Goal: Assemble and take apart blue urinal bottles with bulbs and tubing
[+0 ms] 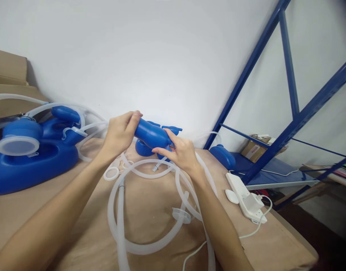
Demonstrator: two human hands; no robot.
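Both my hands are closed on a smooth, rounded blue plastic piece [152,134], held up above the table. My left hand [123,131] wraps its left end, with the thumb along the top. My right hand [181,152] grips the right end between thumb and fingers. Just behind and below it are more blue plastic parts [144,148], partly hidden by the hands and the piece. Beneath my hands lies a coiled translucent hose [150,248], carrying a clear cap [181,215]. A white ring [111,173] rests left of the coil.
A big blue plastic bottle [57,158] with white caps and hoses stands at the left, near cardboard boxes [9,67]. On the right are a white power strip [241,195] with a charger, a small white case [231,196], another blue part [222,156] and a blue metal shelf frame [246,75].
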